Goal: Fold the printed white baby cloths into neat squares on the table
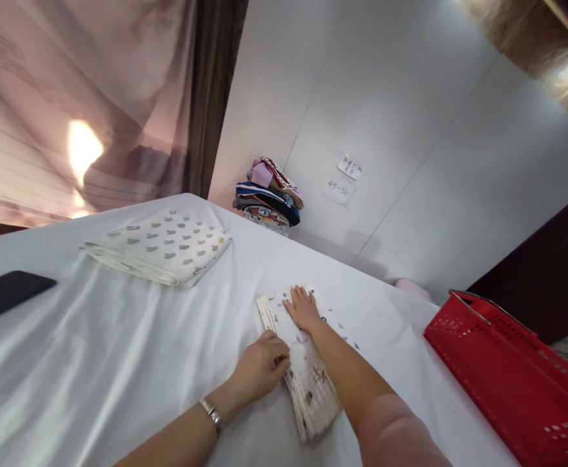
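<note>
A white folded cloth (308, 363) with small grey and brown prints lies in a long, narrow stack of layers on the white-covered table. My right hand (305, 311) rests flat on its far part with the fingers spread. On the near left side, my left hand (263, 363) has its fingers curled in a pinch at the cloth's layered edge; the fingertips are partly hidden. A metal-banded bracelet (211, 414) circles the left wrist. Farther left lies a second folded white cloth (167, 243), patterned with rows of grey shapes, apart from both hands.
A red plastic basket (502, 383) with metal handles stands at the right. A black flat device (11, 295) lies at the left edge. Beyond the table rises a pile of folded clothes (269, 198) against a white wall bearing paper labels (345, 178). Pink curtains (132, 84) hang at left.
</note>
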`<state>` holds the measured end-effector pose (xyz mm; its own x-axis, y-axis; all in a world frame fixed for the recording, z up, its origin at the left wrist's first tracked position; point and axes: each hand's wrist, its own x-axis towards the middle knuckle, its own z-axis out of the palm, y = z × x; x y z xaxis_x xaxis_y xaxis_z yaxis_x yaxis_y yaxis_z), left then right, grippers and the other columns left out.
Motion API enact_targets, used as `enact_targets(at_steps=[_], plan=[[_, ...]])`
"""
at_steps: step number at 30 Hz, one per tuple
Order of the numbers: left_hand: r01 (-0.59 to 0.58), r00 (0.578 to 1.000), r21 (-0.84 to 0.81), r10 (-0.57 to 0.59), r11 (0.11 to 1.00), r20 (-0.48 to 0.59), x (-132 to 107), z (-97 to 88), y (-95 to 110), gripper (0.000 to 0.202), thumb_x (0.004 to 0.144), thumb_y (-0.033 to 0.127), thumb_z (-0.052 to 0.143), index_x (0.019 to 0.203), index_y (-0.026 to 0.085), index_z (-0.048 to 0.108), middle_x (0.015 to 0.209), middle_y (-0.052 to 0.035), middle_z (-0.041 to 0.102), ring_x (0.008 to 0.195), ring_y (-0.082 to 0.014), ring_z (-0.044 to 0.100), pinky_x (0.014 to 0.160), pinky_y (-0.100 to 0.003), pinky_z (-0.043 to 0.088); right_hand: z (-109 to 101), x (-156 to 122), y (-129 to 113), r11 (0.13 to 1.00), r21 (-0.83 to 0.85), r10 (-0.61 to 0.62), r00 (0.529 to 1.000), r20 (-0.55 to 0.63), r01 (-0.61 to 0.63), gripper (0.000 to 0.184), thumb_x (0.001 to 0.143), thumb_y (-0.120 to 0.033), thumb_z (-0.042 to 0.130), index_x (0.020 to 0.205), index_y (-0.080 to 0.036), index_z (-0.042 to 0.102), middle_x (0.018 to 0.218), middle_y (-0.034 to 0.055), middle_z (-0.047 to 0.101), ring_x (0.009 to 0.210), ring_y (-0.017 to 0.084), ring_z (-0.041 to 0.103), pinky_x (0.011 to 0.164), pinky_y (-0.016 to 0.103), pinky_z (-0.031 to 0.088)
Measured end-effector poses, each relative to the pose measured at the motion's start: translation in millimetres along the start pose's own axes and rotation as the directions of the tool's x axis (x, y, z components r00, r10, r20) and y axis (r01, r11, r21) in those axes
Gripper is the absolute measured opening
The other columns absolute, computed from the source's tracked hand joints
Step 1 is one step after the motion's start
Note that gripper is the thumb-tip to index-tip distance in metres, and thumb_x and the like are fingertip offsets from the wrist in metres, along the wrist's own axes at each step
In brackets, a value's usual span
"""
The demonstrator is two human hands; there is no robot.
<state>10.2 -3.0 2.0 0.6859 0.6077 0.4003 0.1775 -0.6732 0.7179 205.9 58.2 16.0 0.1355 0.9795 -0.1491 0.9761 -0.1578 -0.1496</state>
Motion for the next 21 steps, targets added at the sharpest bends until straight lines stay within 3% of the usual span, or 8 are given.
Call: enact_targets(at_steps=[3, 6, 9, 13, 17, 21], plan=[[0.012, 1.000, -0.007, -0.012, 1.000, 0.011, 1, -0.7, 1, 0.015, 0.079, 0.018, 0.049, 0.070, 0.022, 0.061, 0.075, -0.0018, 0.064, 0.084, -0.0181, 0.052, 0.073, -0.029, 0.044, -2, 6, 9, 0.999, 0.044, -0.002, 1.000, 0.029, 0.001, 0.066, 0.091, -0.054, 0.025, 0.144, -0.016, 0.022, 0.153, 0.0068, 0.013, 0.140, 0.020, 0.006, 0.112, 0.041, 0.004], [0.008, 1.000, -0.016, -0.008, 1.000, 0.008, 1, -0.6, 2, 0.017, 0.080, 0.017, 0.048, 0.069, 0.021, 0.060, 0.076, -0.0012, 0.064, 0.085, -0.0175, 0.052, 0.073, -0.029, 0.043, -8, 8, 25, 0.993, 0.082, 0.086, 0.996, -0.025, -0.084, 0.060, 0.093, -0.050, 0.024, 0.144, -0.020, 0.021, 0.153, 0.0049, 0.011, 0.140, 0.019, 0.003, 0.111, 0.042, 0.005], [0.018, 1.000, -0.020, -0.017, 1.000, 0.011, 1, -0.3, 2, 0.017, 0.080, 0.015, 0.048, 0.067, 0.021, 0.059, 0.075, -0.0004, 0.064, 0.084, -0.0169, 0.052, 0.073, -0.028, 0.043, -7, 8, 38, 0.981, 0.099, 0.174, 0.983, -0.051, -0.168, 0.060, 0.093, -0.047, 0.023, 0.145, -0.018, 0.019, 0.153, 0.0083, 0.009, 0.140, 0.023, 0.001, 0.110, 0.048, 0.005], [0.027, 1.000, -0.012, -0.027, 1.000, 0.012, 1, -0.5, 3, 0.019, 0.080, 0.015, 0.047, 0.063, 0.020, 0.056, 0.073, -0.0007, 0.063, 0.083, -0.0168, 0.051, 0.073, -0.028, 0.042, -3, 10, 46, 0.970, 0.160, 0.189, 0.982, -0.027, -0.182, 0.063, 0.091, -0.048, 0.031, 0.143, -0.013, 0.025, 0.153, 0.0097, 0.011, 0.140, 0.025, 0.006, 0.110, 0.047, 0.009], [0.023, 1.000, -0.015, -0.023, 1.000, 0.019, 1, -0.3, 3, 0.019, 0.079, 0.014, 0.047, 0.063, 0.020, 0.054, 0.072, -0.0001, 0.063, 0.082, -0.0162, 0.051, 0.073, -0.027, 0.042, -16, 12, 56, 0.937, 0.270, 0.240, 0.970, -0.030, -0.223, 0.059, 0.090, -0.048, 0.033, 0.139, -0.015, 0.035, 0.150, 0.0091, 0.023, 0.138, 0.021, 0.019, 0.110, 0.036, 0.019], [0.030, 0.999, -0.014, -0.030, 0.999, 0.018, 1, 0.1, 2, 0.018, 0.079, 0.014, 0.048, 0.063, 0.020, 0.055, 0.072, -0.0001, 0.062, 0.082, -0.0165, 0.051, 0.071, -0.027, 0.041, -30, 10, 72, 0.863, 0.396, 0.347, 0.938, -0.012, -0.315, 0.055, 0.085, -0.051, 0.041, 0.126, -0.015, 0.052, 0.135, 0.0141, 0.047, 0.126, 0.027, 0.040, 0.103, 0.039, 0.031]])
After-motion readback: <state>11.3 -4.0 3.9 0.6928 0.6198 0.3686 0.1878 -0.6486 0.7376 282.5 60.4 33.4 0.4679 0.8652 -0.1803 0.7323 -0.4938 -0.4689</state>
